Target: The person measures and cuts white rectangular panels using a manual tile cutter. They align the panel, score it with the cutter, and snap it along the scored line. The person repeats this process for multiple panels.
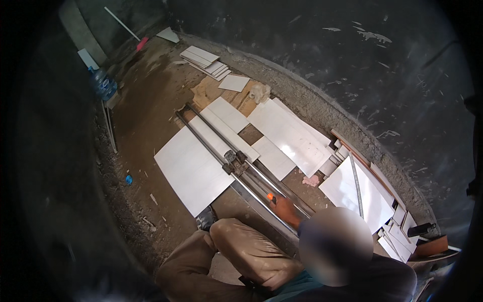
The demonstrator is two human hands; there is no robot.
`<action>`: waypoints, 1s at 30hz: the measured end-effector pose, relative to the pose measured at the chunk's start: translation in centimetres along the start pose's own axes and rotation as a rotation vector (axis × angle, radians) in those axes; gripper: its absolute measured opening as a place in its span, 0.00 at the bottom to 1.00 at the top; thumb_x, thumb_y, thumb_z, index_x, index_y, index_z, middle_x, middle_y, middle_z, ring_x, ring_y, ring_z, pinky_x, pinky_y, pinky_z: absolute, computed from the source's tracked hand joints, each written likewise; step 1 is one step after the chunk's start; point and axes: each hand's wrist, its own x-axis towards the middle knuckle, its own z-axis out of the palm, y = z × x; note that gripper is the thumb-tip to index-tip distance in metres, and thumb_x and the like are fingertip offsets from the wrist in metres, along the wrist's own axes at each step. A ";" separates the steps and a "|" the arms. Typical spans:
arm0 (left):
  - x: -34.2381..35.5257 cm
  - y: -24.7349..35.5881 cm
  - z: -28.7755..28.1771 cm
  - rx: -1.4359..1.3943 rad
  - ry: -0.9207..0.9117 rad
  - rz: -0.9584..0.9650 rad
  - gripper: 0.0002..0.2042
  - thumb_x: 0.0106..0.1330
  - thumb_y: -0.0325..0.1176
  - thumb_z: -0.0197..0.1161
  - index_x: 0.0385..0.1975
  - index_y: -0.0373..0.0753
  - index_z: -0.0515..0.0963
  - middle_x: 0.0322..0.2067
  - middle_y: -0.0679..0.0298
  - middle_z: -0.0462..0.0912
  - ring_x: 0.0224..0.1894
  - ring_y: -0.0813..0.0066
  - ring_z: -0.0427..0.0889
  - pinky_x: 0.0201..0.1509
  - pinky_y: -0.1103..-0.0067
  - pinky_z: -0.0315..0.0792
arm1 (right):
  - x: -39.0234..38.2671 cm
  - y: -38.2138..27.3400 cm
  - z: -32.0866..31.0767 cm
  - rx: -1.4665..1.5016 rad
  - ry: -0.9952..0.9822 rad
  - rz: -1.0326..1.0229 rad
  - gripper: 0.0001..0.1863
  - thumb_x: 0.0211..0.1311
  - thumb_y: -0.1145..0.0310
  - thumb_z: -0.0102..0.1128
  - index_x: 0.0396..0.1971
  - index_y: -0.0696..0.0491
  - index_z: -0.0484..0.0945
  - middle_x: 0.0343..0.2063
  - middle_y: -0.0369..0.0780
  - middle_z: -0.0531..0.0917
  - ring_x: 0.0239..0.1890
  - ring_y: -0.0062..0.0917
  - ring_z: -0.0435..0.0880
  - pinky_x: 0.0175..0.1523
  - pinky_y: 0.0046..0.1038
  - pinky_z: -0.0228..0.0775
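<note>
While my right hand (287, 211) grips an orange-tipped handle (270, 197) on the near side, a white tile (188, 171) lies under the rails (202, 140) — whether cut, I can't tell.

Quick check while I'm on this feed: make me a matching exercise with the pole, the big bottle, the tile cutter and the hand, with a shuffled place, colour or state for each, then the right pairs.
Column one
1. Pole
2. Big bottle
3. Tile cutter
4. Hand

Column two
A. Close to an orange knob
B. White, with a pink end
C. Has twin metal rails running over white tiles
D. See-through blue, toward the left of the view

Right pairs: 1-B, 2-D, 3-C, 4-A
</note>
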 end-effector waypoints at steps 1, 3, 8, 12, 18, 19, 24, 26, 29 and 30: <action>5.1 -0.9 -1.0 0.024 0.136 0.045 0.23 0.81 0.44 0.43 0.59 0.30 0.75 0.55 0.46 0.80 0.52 0.55 0.83 0.58 0.67 0.74 | 0.0 0.0 0.0 0.003 -0.007 0.003 0.18 0.62 0.58 0.65 0.41 0.59 0.81 0.34 0.56 0.86 0.40 0.54 0.85 0.44 0.51 0.78; 11.2 -4.0 -0.7 0.101 0.317 0.020 0.23 0.82 0.43 0.42 0.58 0.30 0.76 0.54 0.45 0.81 0.52 0.55 0.83 0.58 0.67 0.75 | -0.1 -0.2 -0.2 0.009 -0.003 -0.015 0.18 0.61 0.58 0.65 0.41 0.59 0.81 0.34 0.55 0.86 0.40 0.54 0.85 0.44 0.52 0.78; -13.8 -14.6 8.0 0.239 -0.160 -0.784 0.40 0.78 0.62 0.38 0.52 0.22 0.78 0.52 0.33 0.80 0.56 0.38 0.80 0.58 0.59 0.73 | 0.0 -0.5 -0.4 0.006 0.036 -0.067 0.18 0.61 0.59 0.65 0.39 0.59 0.81 0.34 0.55 0.86 0.39 0.55 0.85 0.44 0.52 0.78; -42.0 -16.7 4.3 0.286 -0.907 -1.228 0.41 0.74 0.65 0.43 0.58 0.24 0.75 0.56 0.37 0.79 0.59 0.44 0.79 0.63 0.61 0.71 | 0.0 -0.2 -0.2 -0.007 0.041 -0.056 0.17 0.61 0.59 0.64 0.38 0.59 0.82 0.34 0.55 0.86 0.39 0.54 0.85 0.45 0.51 0.78; -55.2 -14.1 -1.6 0.081 -1.097 -1.436 0.36 0.71 0.58 0.57 0.60 0.24 0.74 0.57 0.41 0.79 0.54 0.54 0.81 0.58 0.64 0.74 | 0.1 -0.1 0.1 -0.010 0.017 -0.024 0.18 0.61 0.59 0.63 0.39 0.60 0.81 0.35 0.56 0.85 0.40 0.55 0.85 0.46 0.51 0.77; -55.1 -13.6 -2.1 0.141 -1.158 -1.460 0.35 0.71 0.57 0.59 0.58 0.25 0.76 0.54 0.44 0.82 0.50 0.56 0.83 0.54 0.64 0.76 | 0.0 -0.2 0.1 0.000 0.017 -0.020 0.18 0.61 0.59 0.63 0.39 0.60 0.81 0.35 0.56 0.85 0.41 0.55 0.85 0.46 0.51 0.77; -52.8 -11.3 -2.4 -0.183 -0.794 -1.774 0.27 0.70 0.49 0.64 0.54 0.28 0.79 0.47 0.50 0.85 0.43 0.60 0.85 0.48 0.65 0.78 | -0.4 -0.6 -0.4 0.013 0.010 -0.022 0.18 0.61 0.59 0.63 0.39 0.60 0.81 0.35 0.56 0.85 0.41 0.56 0.85 0.46 0.52 0.77; -52.1 -11.1 -2.1 -0.131 -0.762 -1.862 0.27 0.70 0.47 0.64 0.58 0.29 0.77 0.50 0.52 0.85 0.47 0.60 0.84 0.53 0.68 0.77 | -0.3 -0.7 -0.5 0.015 0.018 -0.026 0.18 0.61 0.58 0.63 0.39 0.60 0.81 0.34 0.56 0.85 0.41 0.56 0.85 0.46 0.52 0.77; -52.0 -12.1 -1.1 -0.046 -0.989 -1.750 0.26 0.67 0.45 0.68 0.56 0.29 0.78 0.50 0.51 0.85 0.46 0.57 0.85 0.53 0.65 0.78 | -0.3 -0.8 -0.5 0.013 0.026 -0.019 0.18 0.61 0.58 0.64 0.39 0.60 0.81 0.34 0.56 0.85 0.40 0.55 0.85 0.46 0.51 0.77; -52.3 -12.5 -0.8 0.015 -1.028 -1.749 0.23 0.65 0.43 0.70 0.52 0.29 0.81 0.49 0.52 0.86 0.46 0.58 0.86 0.51 0.64 0.79 | -0.3 -0.9 -0.5 0.013 0.025 -0.009 0.18 0.61 0.58 0.64 0.39 0.60 0.81 0.34 0.56 0.85 0.40 0.55 0.85 0.46 0.51 0.77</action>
